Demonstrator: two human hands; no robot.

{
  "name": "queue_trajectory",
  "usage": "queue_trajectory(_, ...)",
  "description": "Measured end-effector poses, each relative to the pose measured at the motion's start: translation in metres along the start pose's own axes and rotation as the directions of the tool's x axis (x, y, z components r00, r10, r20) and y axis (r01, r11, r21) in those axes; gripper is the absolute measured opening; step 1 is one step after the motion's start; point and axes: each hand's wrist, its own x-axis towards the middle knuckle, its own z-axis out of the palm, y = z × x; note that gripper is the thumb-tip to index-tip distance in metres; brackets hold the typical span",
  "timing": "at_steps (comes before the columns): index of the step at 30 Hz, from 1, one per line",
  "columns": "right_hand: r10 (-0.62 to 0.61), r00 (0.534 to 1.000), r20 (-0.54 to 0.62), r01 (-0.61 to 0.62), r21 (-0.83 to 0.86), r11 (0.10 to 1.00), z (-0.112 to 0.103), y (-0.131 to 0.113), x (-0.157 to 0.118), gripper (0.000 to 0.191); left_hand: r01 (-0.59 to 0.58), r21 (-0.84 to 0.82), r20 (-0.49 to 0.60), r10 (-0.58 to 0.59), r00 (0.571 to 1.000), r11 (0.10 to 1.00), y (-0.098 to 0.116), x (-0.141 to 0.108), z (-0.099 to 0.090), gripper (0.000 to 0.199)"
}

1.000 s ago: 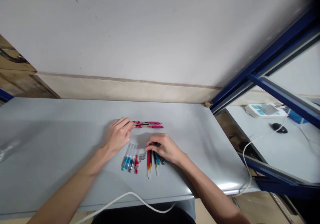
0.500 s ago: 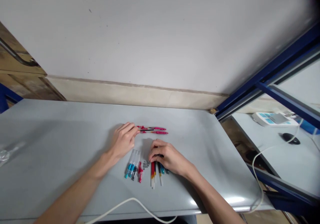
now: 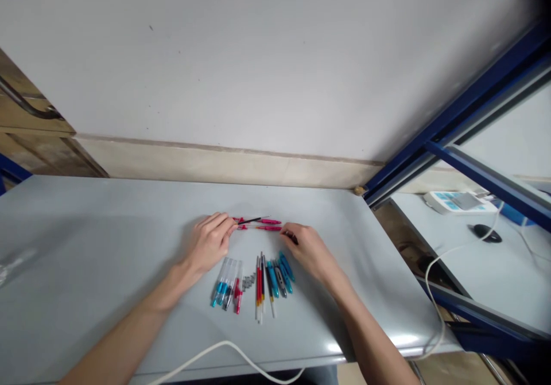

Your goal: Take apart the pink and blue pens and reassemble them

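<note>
My left hand (image 3: 213, 236) pinches the end of a thin black refill (image 3: 249, 221), which points right over red pen parts (image 3: 270, 228) lying on the grey table. At the right ends of those parts is my right hand (image 3: 301, 244), its fingers closed round a small dark piece, partly hidden. Between and below the hands lie clear barrels with blue, black and red ends (image 3: 226, 284), small grey pieces (image 3: 248, 282), red and black refills (image 3: 260, 287), and several blue and dark grips (image 3: 279, 276).
A white cable (image 3: 224, 343) loops over the table's front edge. Clear plastic (image 3: 15, 264) lies at the far left. Beyond the blue metal frame (image 3: 430, 135) at right are a black mouse (image 3: 486, 233) and a white device (image 3: 456, 202).
My right hand has moved up and right from the refills and grips, uncovering them, and holds a dark piece. The black refill in my left hand has tilted, its right end higher.
</note>
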Motion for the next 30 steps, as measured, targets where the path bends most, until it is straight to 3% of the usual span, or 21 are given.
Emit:
queue_trajectory(4,0.050,0.996,0.080,-0.042,-0.092,0.995,-0.007,0.004,-0.004,0.015,-0.009,-0.009,0.014,0.009,1.000,1.000,0.002,0.000,0.000,0.024)
queue_trajectory(13,0.092,0.982,0.163,-0.079,-0.084,0.993,-0.014,-0.008,-0.008,0.017,-0.005,-0.028,-0.001,0.005,1.000,1.000,0.008,0.002,-0.005,0.026)
queue_trajectory(19,0.091,0.959,0.267,-0.122,0.101,0.987,-0.016,0.006,-0.006,0.018,-0.010,-0.065,-0.002,0.010,1.000,0.998,0.013,0.000,0.000,0.026)
queue_trajectory(21,0.083,0.969,0.234,-0.116,0.130,0.985,-0.015,0.012,-0.004,0.021,-0.013,-0.069,0.001,0.013,1.000,0.998,0.014,-0.001,0.002,0.026)
queue_trajectory(25,0.053,0.998,0.034,-0.059,0.202,0.978,-0.009,0.016,0.004,0.026,-0.016,-0.087,-0.005,0.016,1.000,0.996,0.016,-0.001,0.003,0.024)
queue_trajectory(27,0.063,0.997,0.035,-0.072,0.415,0.907,-0.001,0.014,0.007,0.029,-0.026,-0.116,-0.014,0.025,1.000,0.993,0.018,0.000,0.002,0.024)
queue_trajectory(30,0.067,0.994,0.086,-0.109,0.739,0.665,0.013,0.007,0.008,0.041,-0.072,-0.149,-0.005,0.072,0.997,0.986,0.021,0.000,0.002,0.025)
